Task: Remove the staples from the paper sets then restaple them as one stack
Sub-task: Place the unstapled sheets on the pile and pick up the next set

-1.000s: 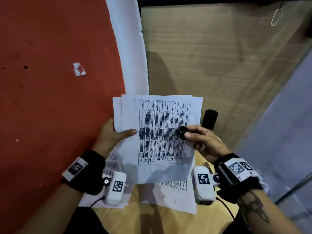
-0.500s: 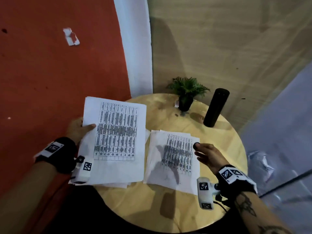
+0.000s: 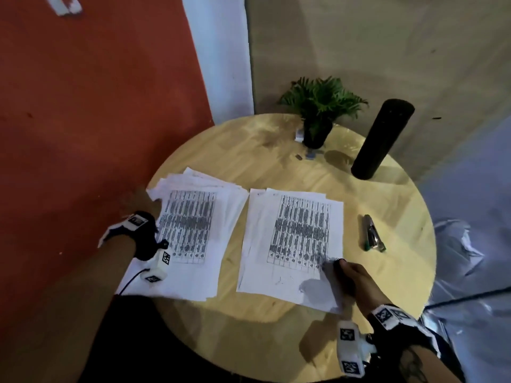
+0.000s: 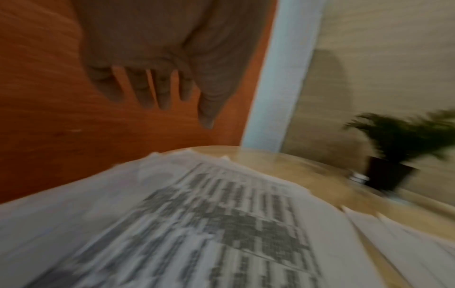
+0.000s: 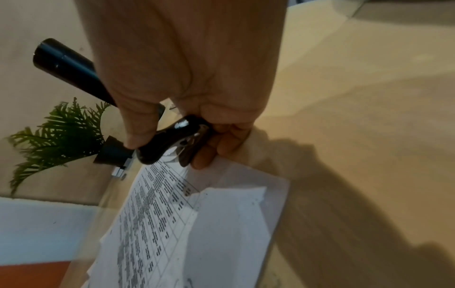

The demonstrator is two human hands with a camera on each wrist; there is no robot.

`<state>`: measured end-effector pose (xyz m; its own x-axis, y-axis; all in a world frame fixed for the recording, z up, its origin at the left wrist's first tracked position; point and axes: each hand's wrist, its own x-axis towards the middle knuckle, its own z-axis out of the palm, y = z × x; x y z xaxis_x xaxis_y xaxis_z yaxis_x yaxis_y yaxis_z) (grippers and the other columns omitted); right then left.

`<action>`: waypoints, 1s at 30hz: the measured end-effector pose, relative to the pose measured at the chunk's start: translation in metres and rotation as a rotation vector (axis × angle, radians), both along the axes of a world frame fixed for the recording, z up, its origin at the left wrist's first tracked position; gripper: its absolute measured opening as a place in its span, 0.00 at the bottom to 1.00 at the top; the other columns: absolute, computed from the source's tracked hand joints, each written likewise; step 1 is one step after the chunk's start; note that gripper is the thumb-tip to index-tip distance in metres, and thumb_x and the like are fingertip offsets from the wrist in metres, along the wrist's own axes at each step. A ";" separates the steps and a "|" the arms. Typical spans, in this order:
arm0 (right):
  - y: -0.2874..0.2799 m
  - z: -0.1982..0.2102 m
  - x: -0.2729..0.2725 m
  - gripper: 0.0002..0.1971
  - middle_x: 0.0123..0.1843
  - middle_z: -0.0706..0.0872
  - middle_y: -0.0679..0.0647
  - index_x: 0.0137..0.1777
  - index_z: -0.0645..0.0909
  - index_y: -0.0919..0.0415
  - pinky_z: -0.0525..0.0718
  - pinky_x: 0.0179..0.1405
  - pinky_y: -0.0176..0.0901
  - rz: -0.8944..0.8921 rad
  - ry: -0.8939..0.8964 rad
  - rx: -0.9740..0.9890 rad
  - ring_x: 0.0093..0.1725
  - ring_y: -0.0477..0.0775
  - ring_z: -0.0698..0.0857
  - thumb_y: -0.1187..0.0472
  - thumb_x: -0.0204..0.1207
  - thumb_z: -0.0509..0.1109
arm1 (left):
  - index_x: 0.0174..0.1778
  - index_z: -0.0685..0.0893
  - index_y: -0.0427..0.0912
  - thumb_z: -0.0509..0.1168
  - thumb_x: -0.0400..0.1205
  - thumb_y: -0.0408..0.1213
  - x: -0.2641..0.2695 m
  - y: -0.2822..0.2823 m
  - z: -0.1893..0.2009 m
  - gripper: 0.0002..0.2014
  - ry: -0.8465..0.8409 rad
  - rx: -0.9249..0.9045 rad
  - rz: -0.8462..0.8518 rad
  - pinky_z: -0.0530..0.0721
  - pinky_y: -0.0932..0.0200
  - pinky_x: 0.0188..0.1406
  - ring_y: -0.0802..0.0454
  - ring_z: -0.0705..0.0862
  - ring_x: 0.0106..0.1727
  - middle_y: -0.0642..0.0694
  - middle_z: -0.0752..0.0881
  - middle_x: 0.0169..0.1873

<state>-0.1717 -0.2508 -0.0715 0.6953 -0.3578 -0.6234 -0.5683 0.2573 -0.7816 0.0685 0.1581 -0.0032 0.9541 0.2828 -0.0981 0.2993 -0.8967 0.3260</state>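
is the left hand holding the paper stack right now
No, the left hand hangs open with straight fingers above the left paper stack, touching nothing.

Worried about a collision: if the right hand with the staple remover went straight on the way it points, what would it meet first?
Probably the right paper stack: the right hand points across it toward the plant. Height above the sheets is unclear.

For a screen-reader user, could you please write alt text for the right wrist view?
The right hand grips a black staple remover just above a printed paper set on the wooden table. A potted plant and black cylinder stand behind.
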 end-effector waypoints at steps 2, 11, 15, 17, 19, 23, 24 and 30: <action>0.003 0.002 0.000 0.09 0.46 0.84 0.62 0.51 0.79 0.68 0.78 0.41 0.44 -0.028 -0.006 0.016 0.44 0.54 0.82 0.61 0.82 0.62 | 0.74 0.70 0.36 0.67 0.80 0.40 -0.001 -0.037 0.002 0.27 -0.085 0.063 -0.108 0.67 0.40 0.70 0.32 0.67 0.74 0.30 0.70 0.73; 0.009 0.001 -0.005 0.04 0.43 0.82 0.56 0.44 0.75 0.60 0.77 0.40 0.37 -0.122 -0.049 0.039 0.42 0.48 0.80 0.61 0.78 0.67 | 0.71 0.74 0.34 0.73 0.72 0.51 -0.041 -0.194 -0.065 0.36 0.370 -0.166 -0.210 0.79 0.48 0.65 0.37 0.77 0.69 0.33 0.76 0.70; 0.010 0.001 -0.006 0.04 0.43 0.83 0.56 0.43 0.75 0.60 0.77 0.39 0.36 -0.132 -0.061 0.057 0.41 0.47 0.81 0.62 0.79 0.67 | 0.75 0.65 0.35 0.81 0.63 0.52 -0.051 -0.200 -0.075 0.50 0.343 -0.414 0.017 0.85 0.42 0.58 0.35 0.82 0.62 0.35 0.74 0.71; 0.010 0.002 -0.006 0.04 0.43 0.82 0.56 0.43 0.75 0.59 0.77 0.39 0.35 -0.139 -0.067 0.059 0.41 0.47 0.81 0.62 0.79 0.67 | 0.74 0.66 0.37 0.82 0.61 0.51 -0.054 -0.201 -0.072 0.50 0.343 -0.368 -0.018 0.83 0.44 0.60 0.37 0.80 0.65 0.37 0.74 0.70; 0.011 0.003 -0.005 0.04 0.43 0.82 0.55 0.43 0.76 0.59 0.77 0.40 0.36 -0.144 -0.072 0.064 0.42 0.49 0.81 0.62 0.78 0.67 | 0.69 0.71 0.38 0.84 0.58 0.51 -0.054 -0.202 -0.069 0.47 0.365 -0.320 -0.052 0.84 0.45 0.60 0.39 0.80 0.66 0.37 0.77 0.67; 0.011 0.006 -0.006 0.05 0.42 0.82 0.55 0.42 0.75 0.59 0.77 0.38 0.35 -0.141 -0.079 0.059 0.40 0.47 0.80 0.62 0.79 0.67 | 0.64 0.79 0.34 0.82 0.63 0.49 -0.052 -0.206 -0.062 0.37 0.447 -0.265 -0.106 0.85 0.51 0.57 0.42 0.87 0.57 0.39 0.86 0.59; 0.011 0.006 -0.006 0.05 0.42 0.82 0.55 0.42 0.75 0.59 0.77 0.38 0.35 -0.138 -0.080 0.060 0.40 0.46 0.80 0.62 0.79 0.67 | 0.66 0.78 0.34 0.82 0.64 0.47 -0.052 -0.207 -0.062 0.37 0.434 -0.279 -0.113 0.85 0.50 0.58 0.41 0.86 0.58 0.39 0.86 0.60; 0.011 0.004 -0.006 0.05 0.41 0.82 0.54 0.43 0.75 0.59 0.78 0.31 0.28 -0.139 -0.076 0.054 0.39 0.45 0.80 0.61 0.78 0.68 | 0.76 0.71 0.41 0.73 0.76 0.40 -0.054 -0.216 -0.067 0.32 0.241 -0.544 -0.143 0.83 0.55 0.53 0.40 0.82 0.62 0.40 0.83 0.63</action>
<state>-0.1774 -0.2403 -0.0670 0.6874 -0.4213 -0.5916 -0.4636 0.3724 -0.8040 0.0141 -0.0580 -0.0702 0.9118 0.0021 -0.4107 0.3106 -0.6577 0.6862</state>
